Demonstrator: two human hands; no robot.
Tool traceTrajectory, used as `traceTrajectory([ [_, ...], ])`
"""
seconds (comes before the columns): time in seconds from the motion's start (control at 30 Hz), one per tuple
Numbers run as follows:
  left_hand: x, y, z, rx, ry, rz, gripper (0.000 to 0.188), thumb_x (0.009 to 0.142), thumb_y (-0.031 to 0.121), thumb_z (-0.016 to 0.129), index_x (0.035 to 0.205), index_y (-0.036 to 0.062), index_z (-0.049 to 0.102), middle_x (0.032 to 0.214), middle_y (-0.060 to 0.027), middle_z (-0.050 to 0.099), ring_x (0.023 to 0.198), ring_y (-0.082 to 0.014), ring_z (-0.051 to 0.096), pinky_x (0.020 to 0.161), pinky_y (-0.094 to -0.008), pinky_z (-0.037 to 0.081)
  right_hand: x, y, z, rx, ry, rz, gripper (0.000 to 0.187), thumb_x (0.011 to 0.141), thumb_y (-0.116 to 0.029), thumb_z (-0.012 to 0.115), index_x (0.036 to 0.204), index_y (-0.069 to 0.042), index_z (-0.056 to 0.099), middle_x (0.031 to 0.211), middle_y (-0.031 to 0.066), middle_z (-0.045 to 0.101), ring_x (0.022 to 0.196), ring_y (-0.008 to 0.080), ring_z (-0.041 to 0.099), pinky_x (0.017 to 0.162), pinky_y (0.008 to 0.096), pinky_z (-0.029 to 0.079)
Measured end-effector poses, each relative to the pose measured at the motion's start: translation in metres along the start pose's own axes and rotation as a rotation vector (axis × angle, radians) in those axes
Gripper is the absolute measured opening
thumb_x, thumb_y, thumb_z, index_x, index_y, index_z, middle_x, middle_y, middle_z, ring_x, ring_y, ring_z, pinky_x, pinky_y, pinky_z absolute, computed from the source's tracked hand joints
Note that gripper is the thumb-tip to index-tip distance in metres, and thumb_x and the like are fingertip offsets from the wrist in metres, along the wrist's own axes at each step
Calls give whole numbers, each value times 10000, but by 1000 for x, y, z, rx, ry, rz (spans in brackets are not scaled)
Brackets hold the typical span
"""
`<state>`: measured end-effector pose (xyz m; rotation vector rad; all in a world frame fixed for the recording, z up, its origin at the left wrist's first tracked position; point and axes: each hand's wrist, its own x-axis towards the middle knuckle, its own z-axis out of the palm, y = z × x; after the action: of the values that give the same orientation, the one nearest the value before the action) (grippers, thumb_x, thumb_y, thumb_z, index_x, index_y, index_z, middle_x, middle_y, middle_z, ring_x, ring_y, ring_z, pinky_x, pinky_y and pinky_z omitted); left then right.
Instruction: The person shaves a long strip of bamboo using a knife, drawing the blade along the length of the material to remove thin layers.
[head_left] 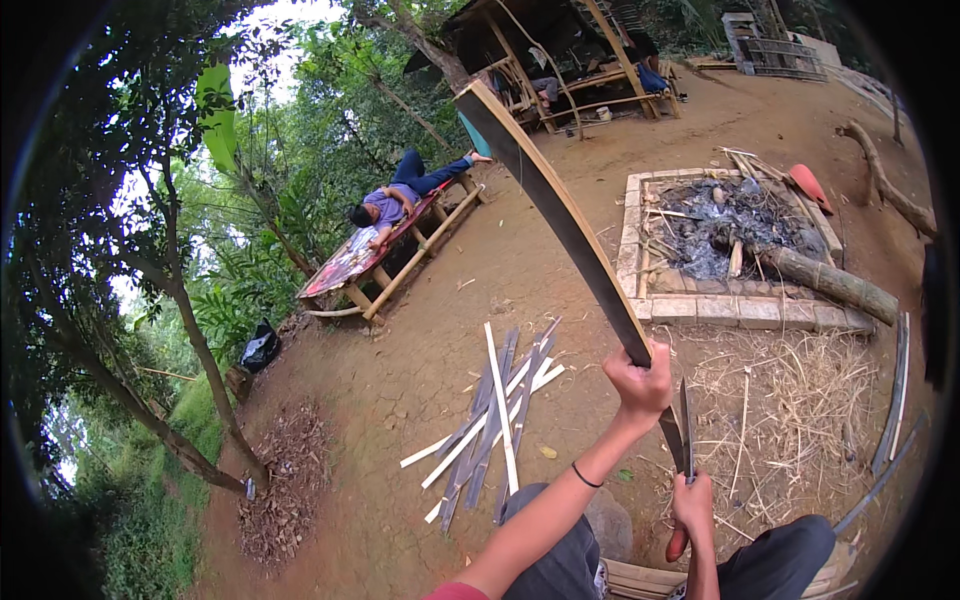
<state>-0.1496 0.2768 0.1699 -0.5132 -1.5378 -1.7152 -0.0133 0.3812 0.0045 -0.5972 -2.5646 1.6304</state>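
My left hand is closed around a long, dark split-bamboo strip with a pale edge. The strip slants up and to the left from my fist, its far end well above the ground. Below the fist its lower end reaches down beside the knife blade; whether the two touch I cannot tell. My right hand grips the knife by its reddish-brown handle, the blade pointing upward. On the ground left of my hands lies a criss-crossed pile of bamboo strips, some dark, some pale.
Pale shavings litter the ground at right. Beyond them, a brick-edged fire pit holds ash and a thick log. A person lies on a bamboo bench at the far left. An open shelter stands behind.
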Motion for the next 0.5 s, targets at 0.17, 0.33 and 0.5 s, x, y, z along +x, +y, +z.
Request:
traceTrajectory([
  [0.17, -12, -1, -16, 8, 44, -52, 290, 848, 7, 511, 604, 54, 362, 489, 11, 431, 415, -53, 418, 384, -247, 296, -41, -63, -9, 105, -64, -72, 224, 860, -128, 562, 973, 65, 574, 678, 175, 600, 633, 289, 624, 620, 413, 469],
  [0.33, 2, 17, -9, 61, 77, -5, 349, 822, 12, 518, 527, 46, 335, 461, 36, 367, 432, -33, 362, 400, -260, 234, -18, 6, 24, 1, -18, 7, 234, 866, -135, 554, 976, 70, 577, 650, 175, 586, 605, 290, 614, 590, 423, 455],
  [0.5, 11, 2, -12, 25, 68, -38, 354, 821, 27, 558, 520, 38, 371, 478, 43, 392, 451, -29, 374, 407, -258, 246, -13, -10, 12, 70, -89, 80, 234, 870, -131, 540, 991, 65, 582, 590, 113, 541, 537, 203, 562, 524, 384, 426],
])
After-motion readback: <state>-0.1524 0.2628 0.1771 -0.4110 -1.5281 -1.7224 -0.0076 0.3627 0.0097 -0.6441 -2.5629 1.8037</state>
